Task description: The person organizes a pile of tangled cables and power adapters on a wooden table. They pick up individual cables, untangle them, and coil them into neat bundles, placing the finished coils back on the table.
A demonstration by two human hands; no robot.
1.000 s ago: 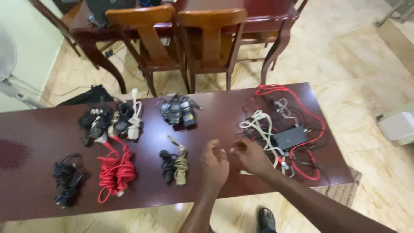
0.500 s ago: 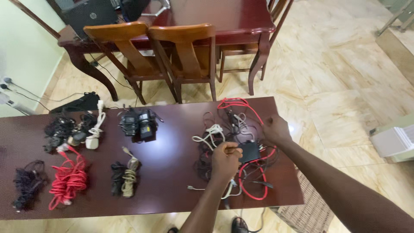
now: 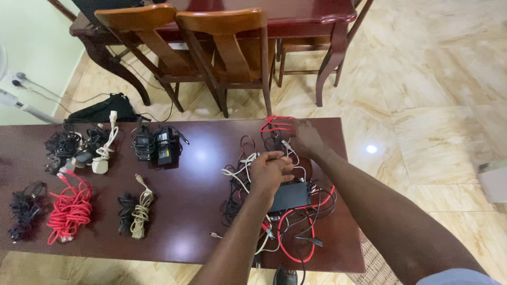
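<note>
The messy cable pile [image 3: 285, 206] lies at the right end of the long, dark, shiny counter [image 3: 200, 163], close to its edges. The left hand [image 3: 269, 171] is curled over the pile, on a white cable [image 3: 237, 171]. The right hand [image 3: 306, 138] pinches the red cable [image 3: 275, 124] near the far edge. A flat black box [image 3: 289, 196] sits in the pile. There is bare room in the middle. Two wooden chairs [image 3: 222, 47] stand behind. Six tidy bundles [image 3: 68, 208] lie to the left.

I see a glossy dark wood worktop [image 3: 200, 158], a matt black plastic adapter [image 3: 289, 196], smooth rubbery red cable [image 3: 296, 248], varnished wooden chairs [image 3: 227, 47], and a polished marble-look floor [image 3: 433, 105].
</note>
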